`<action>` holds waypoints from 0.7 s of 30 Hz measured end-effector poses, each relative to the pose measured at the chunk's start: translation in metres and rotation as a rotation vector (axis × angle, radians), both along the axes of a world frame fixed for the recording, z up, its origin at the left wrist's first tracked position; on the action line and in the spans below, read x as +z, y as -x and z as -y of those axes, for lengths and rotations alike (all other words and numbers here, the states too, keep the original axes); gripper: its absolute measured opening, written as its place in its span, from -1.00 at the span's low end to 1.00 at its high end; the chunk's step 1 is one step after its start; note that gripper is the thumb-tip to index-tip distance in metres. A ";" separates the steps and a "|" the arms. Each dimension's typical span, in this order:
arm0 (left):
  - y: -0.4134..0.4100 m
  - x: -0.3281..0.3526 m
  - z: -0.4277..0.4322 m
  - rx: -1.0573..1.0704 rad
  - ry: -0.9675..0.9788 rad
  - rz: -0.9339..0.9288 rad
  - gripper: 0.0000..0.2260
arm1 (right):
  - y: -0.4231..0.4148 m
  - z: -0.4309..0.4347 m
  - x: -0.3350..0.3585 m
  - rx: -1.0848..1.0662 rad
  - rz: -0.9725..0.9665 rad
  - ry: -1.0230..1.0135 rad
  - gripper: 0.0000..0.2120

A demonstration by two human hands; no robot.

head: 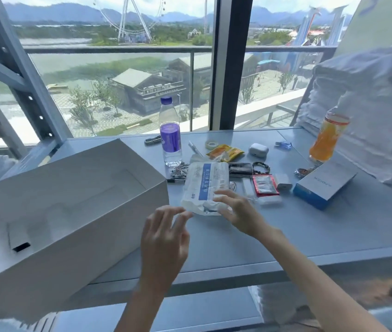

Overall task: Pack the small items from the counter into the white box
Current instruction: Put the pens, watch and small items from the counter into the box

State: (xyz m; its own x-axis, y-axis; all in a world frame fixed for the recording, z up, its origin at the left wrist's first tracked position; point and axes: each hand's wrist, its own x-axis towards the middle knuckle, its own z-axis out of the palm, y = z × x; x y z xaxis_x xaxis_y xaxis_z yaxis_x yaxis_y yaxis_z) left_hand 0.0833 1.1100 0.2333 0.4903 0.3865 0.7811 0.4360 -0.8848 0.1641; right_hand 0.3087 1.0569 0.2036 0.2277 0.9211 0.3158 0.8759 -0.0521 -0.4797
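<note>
A large white box (75,212) stands open on the left of the grey counter (298,231), with only a moulded white insert inside. A white and blue plastic packet (204,185) lies in the middle. My right hand (235,212) touches the packet's near end with spread fingers. My left hand (166,238) hovers just left of that end, fingers loosely extended, fingertips close to the packet's corner. Small items lie beyond: a red sachet (265,185), a white earbud case (258,149), a yellow sachet (224,152), a bead bracelet (261,167), a tape roll (211,144).
A purple-labelled water bottle (170,135) stands behind the packet. An orange drink bottle (329,137) and a grey-blue carton (325,185) sit at the right, next to a white plastic-wrapped bundle (369,111). A window runs along the counter's far edge.
</note>
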 end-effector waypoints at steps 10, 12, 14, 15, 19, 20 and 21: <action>-0.079 -0.050 -0.018 -0.042 0.472 -0.363 -0.55 | -0.021 0.025 -0.015 0.049 0.251 0.015 -0.67; -0.088 -0.053 -0.017 -0.093 0.498 -0.392 -0.59 | -0.032 0.044 -0.018 0.024 0.248 -0.030 -0.67; -0.098 -0.058 -0.012 -0.161 0.484 -0.379 -0.59 | -0.040 0.063 -0.013 -0.024 0.239 -0.035 -0.69; -0.102 -0.058 -0.008 -0.187 0.474 -0.383 -0.60 | -0.045 0.070 -0.008 -0.044 0.240 -0.027 -0.71; -0.112 -0.055 0.005 -0.252 0.399 -0.388 -0.61 | -0.064 0.070 0.018 -0.092 0.248 0.085 -0.78; -0.113 -0.056 0.006 -0.274 0.407 -0.389 -0.60 | -0.068 0.064 0.024 -0.093 0.238 0.078 -0.81; -0.112 -0.055 0.006 -0.273 0.428 -0.388 -0.60 | -0.070 0.055 0.028 -0.080 0.223 0.060 -0.85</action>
